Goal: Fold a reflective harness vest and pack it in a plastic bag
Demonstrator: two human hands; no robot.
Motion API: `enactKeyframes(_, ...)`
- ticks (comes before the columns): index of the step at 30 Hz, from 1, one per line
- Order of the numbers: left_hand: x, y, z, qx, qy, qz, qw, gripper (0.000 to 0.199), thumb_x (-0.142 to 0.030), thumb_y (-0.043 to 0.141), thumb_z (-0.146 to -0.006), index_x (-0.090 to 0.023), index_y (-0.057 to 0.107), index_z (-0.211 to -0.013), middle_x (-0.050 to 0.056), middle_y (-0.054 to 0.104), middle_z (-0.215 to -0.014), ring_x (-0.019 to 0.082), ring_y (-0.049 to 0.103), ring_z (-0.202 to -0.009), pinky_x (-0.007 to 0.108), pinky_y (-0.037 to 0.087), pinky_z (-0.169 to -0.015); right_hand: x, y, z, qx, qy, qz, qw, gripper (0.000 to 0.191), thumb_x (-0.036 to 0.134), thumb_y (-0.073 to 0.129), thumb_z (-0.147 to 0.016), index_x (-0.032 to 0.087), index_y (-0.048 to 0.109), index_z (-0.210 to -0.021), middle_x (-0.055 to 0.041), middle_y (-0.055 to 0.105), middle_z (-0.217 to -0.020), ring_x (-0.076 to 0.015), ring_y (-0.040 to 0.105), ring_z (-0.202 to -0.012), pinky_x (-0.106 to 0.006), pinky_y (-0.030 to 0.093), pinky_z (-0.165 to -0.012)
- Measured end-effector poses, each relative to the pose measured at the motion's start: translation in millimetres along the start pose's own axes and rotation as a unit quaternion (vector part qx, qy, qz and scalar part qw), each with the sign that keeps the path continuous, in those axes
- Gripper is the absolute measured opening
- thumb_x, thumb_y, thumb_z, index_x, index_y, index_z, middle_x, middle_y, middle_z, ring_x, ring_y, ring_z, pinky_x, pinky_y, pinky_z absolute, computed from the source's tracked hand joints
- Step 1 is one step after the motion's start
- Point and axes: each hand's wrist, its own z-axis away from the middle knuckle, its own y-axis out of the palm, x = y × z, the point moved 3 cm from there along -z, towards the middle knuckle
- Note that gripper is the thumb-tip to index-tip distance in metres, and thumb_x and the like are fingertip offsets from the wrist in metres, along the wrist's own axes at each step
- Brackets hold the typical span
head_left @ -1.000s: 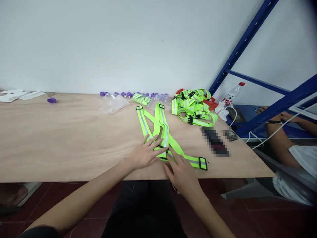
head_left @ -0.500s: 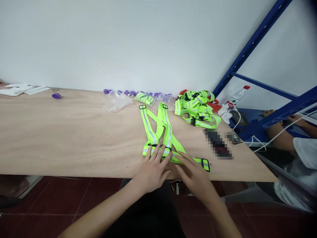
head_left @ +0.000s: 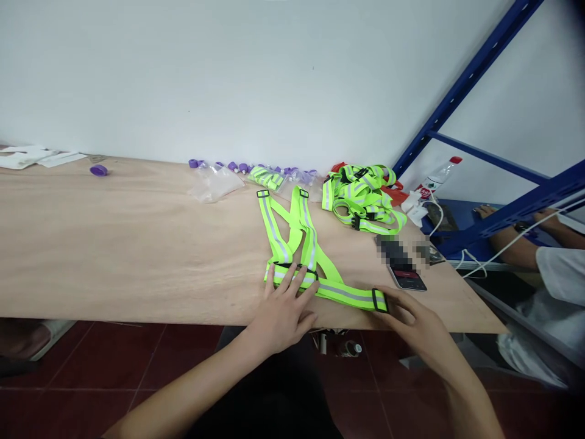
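Reflective strap vest (head_left: 292,238): left hand (head_left: 283,308) flat, fingers spread, pinning waistband; right hand (head_left: 414,317) pinching buckle end at 3 o'clock; best pulled taut on worktop (head_left: 114,244).

A neon yellow reflective harness (head_left: 297,244) lies spread on the wooden worktop (head_left: 114,244), its crossed straps running from the far side toward the near edge. The left hand (head_left: 281,308) rests flat with fingers spread on the harness's near band, while the right hand (head_left: 414,320) touches the band's right end at a black buckle (head_left: 379,300). Farther back to the right lies a heap of similar harnesses (head_left: 361,198), with clear bags (head_left: 214,183) and purple caps (head_left: 98,170) along the far edge, and a phone (head_left: 406,277) near the right hand.
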Motion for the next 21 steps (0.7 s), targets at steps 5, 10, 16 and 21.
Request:
enactKeyframes(5,-3.2,0.0,0.2,-0.002,-0.012,-0.013,1.000,0.058,-0.049,0.040,-0.102,-0.028,0.032,-0.155,0.012,0.028,-0.163,0.036,0.020,-0.152,0.074,0.011,-0.117,8.6,5.3,-17.2,-0.023,0.006,-0.163,0.986,0.055,0.053,0.079,-0.077,0.023,0.067,-0.121,-0.0118,0.068,-0.119,-0.0266,0.069,-0.099,-0.034,0.061,-0.079)
enactKeyframes(10,-2.0,0.0,-0.5,0.004,-0.009,-0.005,1.000,0.058,-0.050,0.039,-0.102,-0.029,0.031,-0.155,0.011,0.026,-0.164,0.036,0.020,-0.152,0.075,0.012,-0.116,53.4,16.9,-42.1,-0.014,-0.075,-0.222,0.972,0.052,0.051,0.080,-0.077,0.024,0.064,-0.118,-0.0103,0.068,-0.114,-0.0263,0.066,-0.105,-0.036,0.059,-0.085)
enactKeyframes(16,-4.6,-3.5,-2.8,0.017,-0.021,-0.008,1.000,0.054,-0.053,0.040,-0.101,-0.027,0.041,-0.148,0.013,0.034,-0.161,0.036,0.027,-0.149,0.076,0.015,-0.115,121.9,61.2,-66.4,0.104,-0.087,-0.277,0.951,0.044,0.035,0.076,-0.079,0.023,0.058,-0.118,-0.0077,0.067,-0.110,-0.0235,0.066,-0.101,-0.036,0.058,-0.086)
enactKeyframes(21,-5.3,-3.1,-2.3,0.041,-0.047,0.018,0.998,0.040,-0.046,0.052,-0.098,-0.025,0.057,-0.132,0.011,0.063,-0.133,0.034,0.054,-0.128,0.071,0.021,-0.117,146.8,115.3,-82.7,0.196,-0.113,-0.207,0.952,0.038,0.016,0.068,-0.076,0.020,0.060,-0.112,-0.0054,0.064,-0.112,-0.0191,0.065,-0.099,-0.034,0.055,-0.087)
